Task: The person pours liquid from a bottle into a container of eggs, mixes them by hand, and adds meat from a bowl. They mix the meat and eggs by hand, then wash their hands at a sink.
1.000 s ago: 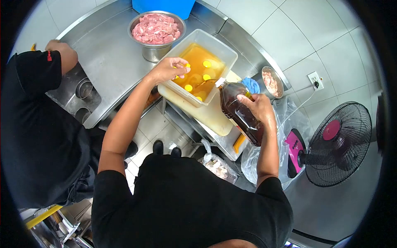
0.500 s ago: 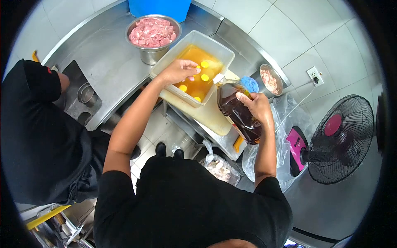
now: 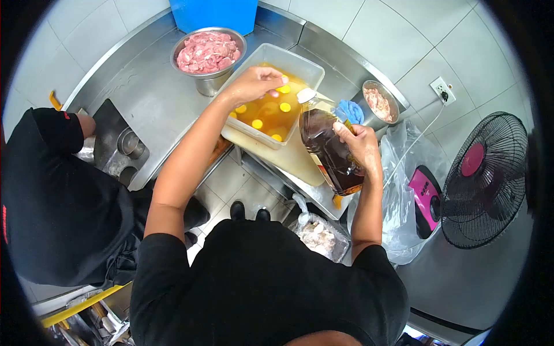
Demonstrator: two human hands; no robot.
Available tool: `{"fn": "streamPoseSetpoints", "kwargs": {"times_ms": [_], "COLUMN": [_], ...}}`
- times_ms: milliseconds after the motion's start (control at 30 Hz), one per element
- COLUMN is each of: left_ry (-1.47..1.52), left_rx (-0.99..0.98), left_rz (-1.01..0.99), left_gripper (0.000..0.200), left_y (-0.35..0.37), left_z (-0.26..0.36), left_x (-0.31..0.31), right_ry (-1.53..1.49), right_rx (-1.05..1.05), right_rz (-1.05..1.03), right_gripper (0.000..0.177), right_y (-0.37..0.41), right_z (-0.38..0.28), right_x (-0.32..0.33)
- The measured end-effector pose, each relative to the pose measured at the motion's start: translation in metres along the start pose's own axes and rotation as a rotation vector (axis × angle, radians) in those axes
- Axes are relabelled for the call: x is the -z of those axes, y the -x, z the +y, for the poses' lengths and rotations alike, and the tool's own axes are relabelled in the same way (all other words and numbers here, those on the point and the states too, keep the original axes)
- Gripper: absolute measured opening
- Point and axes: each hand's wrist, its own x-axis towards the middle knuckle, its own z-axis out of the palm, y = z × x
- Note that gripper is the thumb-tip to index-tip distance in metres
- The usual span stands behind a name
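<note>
My right hand [image 3: 359,142] grips a large clear bottle of dark brown liquid [image 3: 326,144], tilted so its open neck points toward a translucent plastic tub [image 3: 300,62]. The tub holds amber liquid with several egg yolks floating in it. My left hand [image 3: 255,82] hovers over the tub, fingers pinched together on something small and pale that I cannot make out. The tub rests on a pale cutting board [image 3: 297,163] on the steel counter [image 3: 151,92].
A steel bowl of raw pink meat [image 3: 208,53] stands behind the tub, with a blue bin [image 3: 213,12] beyond. A smaller bowl of meat [image 3: 378,104] and blue cloth [image 3: 348,111] sit right. A person in black [image 3: 55,196] works at left. A fan [image 3: 490,179] stands right.
The bottle has swung more upright and its neck has come away from the tub's liquid. My left hand has shifted slightly right over the tub. The person at left has bent lower.
</note>
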Motion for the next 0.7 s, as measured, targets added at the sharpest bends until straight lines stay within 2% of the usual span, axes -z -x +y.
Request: {"fn": "streamPoseSetpoints", "kwargs": {"times_ms": [100,267,467,567,700], "left_ry": [0.002,0.002,0.047,0.051,0.053], "left_rx": [0.041,0.079,0.097,0.077,0.082], "left_rz": [0.012,0.080,0.097,0.090,0.063], "left_gripper": [0.039,0.038,0.038,0.038,0.038], "left_y": [0.009,0.015,0.024,0.020,0.017], "left_z": [-0.014,-0.050,-0.063,-0.068,-0.066], "left_x": [0.012,0.025,0.027,0.027,0.023], "right_ry": [0.048,0.232,0.370,0.386,0.334], "right_rx": [0.028,-0.066,-0.056,-0.107,-0.053], "right_rz": [0.011,-0.058,-0.018,-0.033,-0.006], "right_gripper": [0.042,0.048,0.051,0.052,0.051], "right_y": [-0.004,-0.009,-0.013,-0.014,-0.016], "right_z": [0.004,-0.011,-0.020,-0.023,-0.022], "right_x": [-0.002,-0.002,-0.007,-0.008,-0.010]}}
